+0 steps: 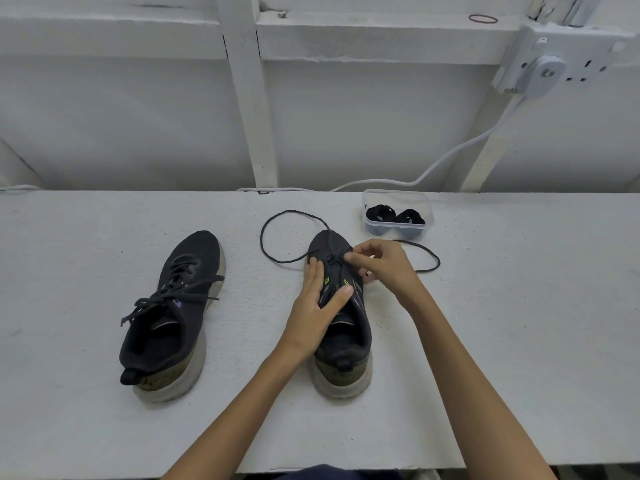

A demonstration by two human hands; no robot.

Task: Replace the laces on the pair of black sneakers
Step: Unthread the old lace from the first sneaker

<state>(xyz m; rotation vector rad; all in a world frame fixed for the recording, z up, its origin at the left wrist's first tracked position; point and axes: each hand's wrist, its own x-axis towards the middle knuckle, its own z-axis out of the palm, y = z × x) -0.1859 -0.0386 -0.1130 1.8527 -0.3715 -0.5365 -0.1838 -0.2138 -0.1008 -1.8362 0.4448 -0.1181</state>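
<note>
White painted bench (pixel 86 393) runs below a white panelled wall. At the left lies one black sneaker (pixel 180 306) with a pale sole, toe pointing away, its black laces (pixel 173 292) loose and spilling over the side. Near the middle stands the second sneaker (pixel 346 337), its upper eyelets bare. A thin black lace (pixel 263 244) crosses only near the toe, looping out over the bench on both sides. The hands are apart. The left hand (pixel 318 306) rests flat on the tongue. The right hand (pixel 384 265) pinches the lace at the lowest eyelets. Behind, to the right, a clear plastic container (pixel 398 197) without a lid holds two coiled black lace bundles (pixel 381 213).
</note>
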